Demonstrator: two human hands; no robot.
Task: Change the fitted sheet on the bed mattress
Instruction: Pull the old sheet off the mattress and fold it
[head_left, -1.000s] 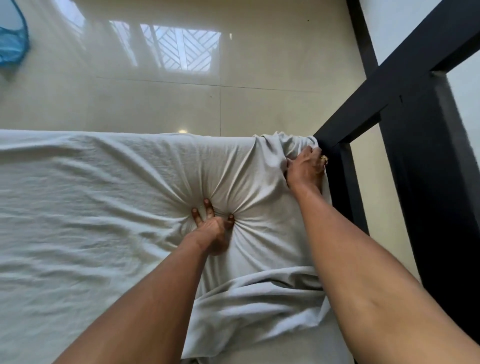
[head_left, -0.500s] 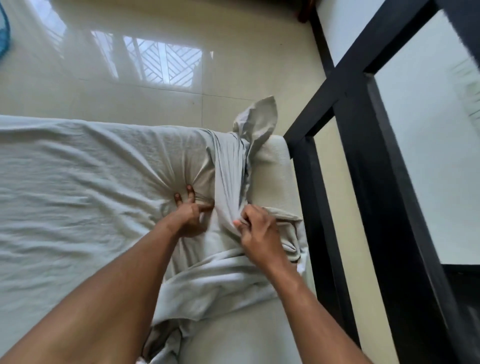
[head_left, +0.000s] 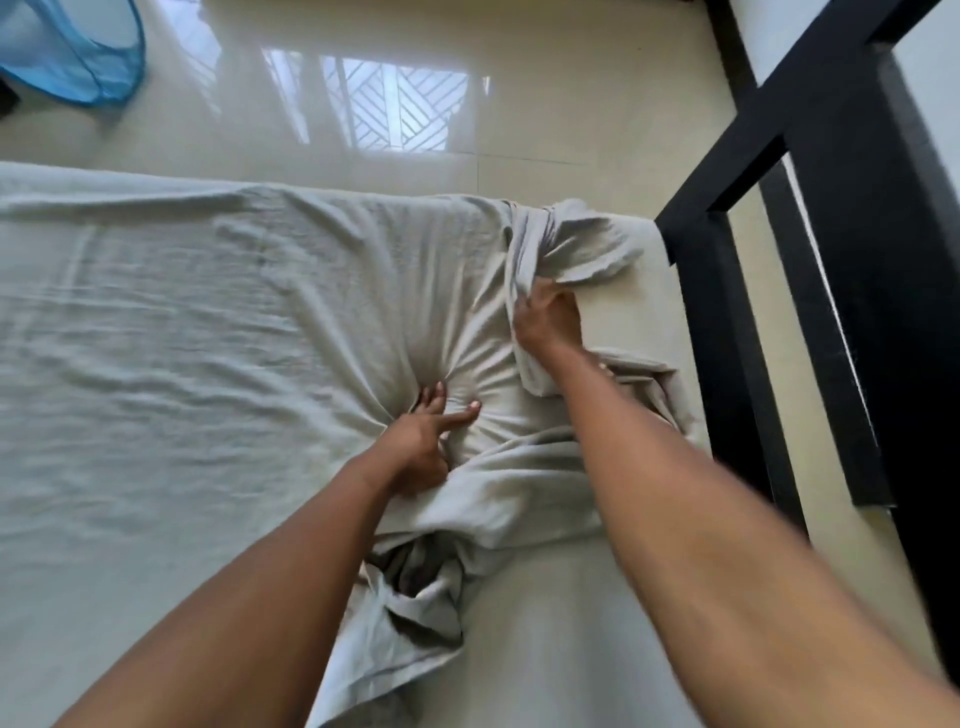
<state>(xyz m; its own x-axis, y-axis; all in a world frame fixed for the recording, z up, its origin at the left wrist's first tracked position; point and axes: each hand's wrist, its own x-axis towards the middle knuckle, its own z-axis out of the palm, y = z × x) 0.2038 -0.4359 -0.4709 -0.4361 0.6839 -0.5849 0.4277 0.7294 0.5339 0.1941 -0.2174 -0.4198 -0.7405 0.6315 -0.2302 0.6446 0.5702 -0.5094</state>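
Head view: the fitted sheet (head_left: 208, 338) looks soft, light and limp. It covers most of the mattress (head_left: 639, 312), its far corner peeled off, and that bunched corner hem seems the best hold. The right hand (head_left: 548, 317) clutches that bunch; the left hand (head_left: 421, 447) presses straight fingers into the cloth. No labels or writing show.

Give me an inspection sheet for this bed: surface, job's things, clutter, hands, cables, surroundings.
Surface: mattress, bare along its right side.
Job's things: fitted sheet, wrinkled, pulled off the far right corner and bunched.
Clutter: nothing seen.
Hands: left hand presses on the sheet; right hand grips the bunched corner.
Cables: nothing seen.
Surroundings: black bed frame at right; glossy tiled floor; blue mesh basket on it, far left.
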